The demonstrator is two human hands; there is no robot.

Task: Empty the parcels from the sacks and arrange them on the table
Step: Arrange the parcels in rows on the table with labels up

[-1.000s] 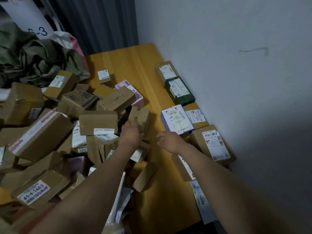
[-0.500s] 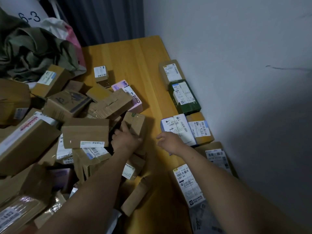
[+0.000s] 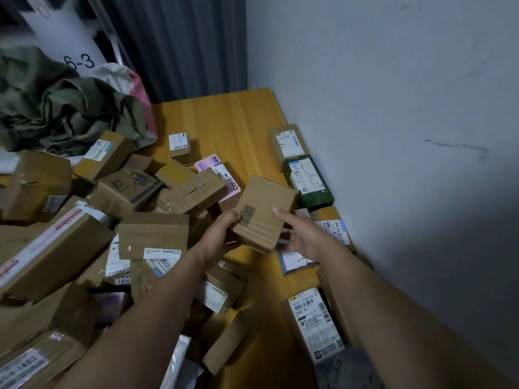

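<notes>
Over the table, left hand and right hand hold a parcel.

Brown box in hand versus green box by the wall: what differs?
The brown box is plain cardboard; the green box is dark green. The brown box is held tilted in the left hand; the green box lies flat on the table. The green box shows white labels; the brown box none visible. Both are small parcels.
</notes>
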